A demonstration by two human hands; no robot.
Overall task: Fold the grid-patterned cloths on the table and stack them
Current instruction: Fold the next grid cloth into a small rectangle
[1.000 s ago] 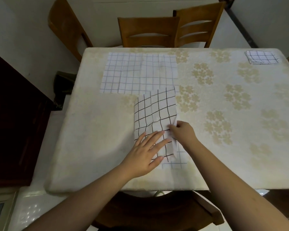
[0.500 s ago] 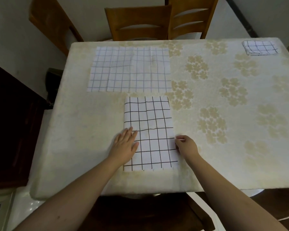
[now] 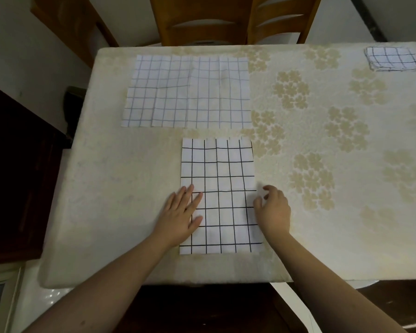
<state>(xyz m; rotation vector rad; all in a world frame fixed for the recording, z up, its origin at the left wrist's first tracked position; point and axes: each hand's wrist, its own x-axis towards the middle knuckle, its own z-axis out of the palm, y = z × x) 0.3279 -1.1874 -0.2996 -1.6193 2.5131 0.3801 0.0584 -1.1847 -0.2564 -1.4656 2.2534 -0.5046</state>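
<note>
A white cloth with a bold black grid [image 3: 220, 179] lies flat as a tall rectangle near the table's front edge. My left hand [image 3: 181, 216] rests flat on its lower left part, fingers straight. At the cloth's right edge hovers my right hand [image 3: 273, 209], fingers loosely curled and holding nothing. A wider cloth with a thin blue grid [image 3: 190, 92] lies spread out behind it at the far left. A small folded grid cloth [image 3: 393, 58] sits at the far right corner.
The table [image 3: 322, 212] has a cream covering with pale flower prints. Wooden chairs [image 3: 202, 22] stand behind the far edge, another chair [image 3: 72, 22] at the back left. A dark cabinet [image 3: 15, 176] lies left of the table.
The bold-grid cloth, rumpled a second ago, now lies flat. My left hand slid to its left side. My right hand let go of the right edge and lifted slightly.
</note>
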